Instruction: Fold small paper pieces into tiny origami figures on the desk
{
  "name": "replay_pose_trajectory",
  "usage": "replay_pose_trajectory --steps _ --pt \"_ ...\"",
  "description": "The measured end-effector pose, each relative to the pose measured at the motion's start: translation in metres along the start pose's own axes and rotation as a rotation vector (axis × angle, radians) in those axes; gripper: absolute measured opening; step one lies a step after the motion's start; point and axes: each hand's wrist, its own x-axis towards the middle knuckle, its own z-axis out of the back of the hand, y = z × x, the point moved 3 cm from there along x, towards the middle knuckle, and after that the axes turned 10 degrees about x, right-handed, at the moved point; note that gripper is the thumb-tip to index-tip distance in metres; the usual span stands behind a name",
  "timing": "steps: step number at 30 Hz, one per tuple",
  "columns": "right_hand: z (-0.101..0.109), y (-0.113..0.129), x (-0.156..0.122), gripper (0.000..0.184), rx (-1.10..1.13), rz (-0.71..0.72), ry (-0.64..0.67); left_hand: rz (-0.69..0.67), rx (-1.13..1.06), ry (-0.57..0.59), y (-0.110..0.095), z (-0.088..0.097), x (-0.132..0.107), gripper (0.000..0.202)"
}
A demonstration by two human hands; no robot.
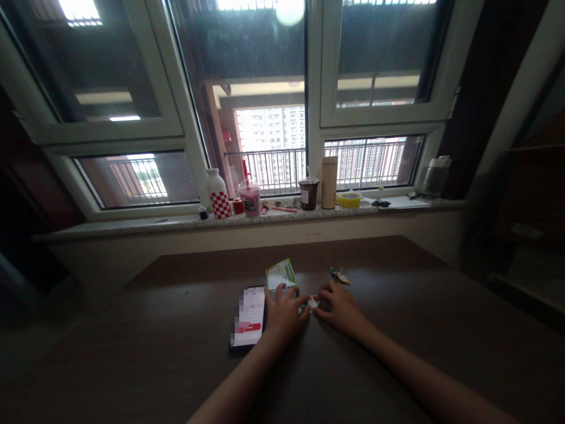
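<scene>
Between my two hands, low over the dark table, is a small white piece of folded paper (313, 303) with some green on its left side. My left hand (285, 311) pinches its left edge between thumb and finger, the other fingers spread above the table. From the right, my right hand (341, 309) grips the opposite edge with its fingertips. Part of the paper is covered by the fingers. Just beyond my left hand lies a flat green and white packet or sheet (281, 272). A small folded paper piece with pointed ends (339, 275) rests beyond my right hand.
A phone (248, 318) with a lit screen lies left of my left hand. Along the windowsill (176, 222) stand a checkered bottle (219, 197), a pink cup (250, 198), a dark drink cup (308, 193), a tan flask (329, 182), yellow tape (349, 201) and black scissors (381, 204).
</scene>
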Motion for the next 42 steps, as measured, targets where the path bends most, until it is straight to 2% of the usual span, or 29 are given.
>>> replay_pose_trajectory --steps 11,23,33,39,42 --pt "-0.003 -0.012 0.002 0.021 0.161 0.029 -0.05 0.021 -0.011 0.054 -0.001 0.003 0.002 0.025" --pt "-0.005 -0.009 0.002 0.015 0.044 0.031 -0.037 0.042 -0.052 -0.012 -0.003 0.0 0.003 0.021" --pt "-0.003 -0.005 0.001 0.016 0.037 0.024 -0.029 0.046 -0.047 0.044 -0.001 -0.001 0.006 0.022" --pt "-0.004 -0.006 0.001 0.017 0.044 0.019 -0.028 0.036 -0.091 0.002 0.0 -0.004 0.006 0.02" --pt "-0.005 -0.008 0.002 0.016 0.054 0.023 -0.036 0.048 -0.091 0.02 0.001 -0.005 0.006 0.02"
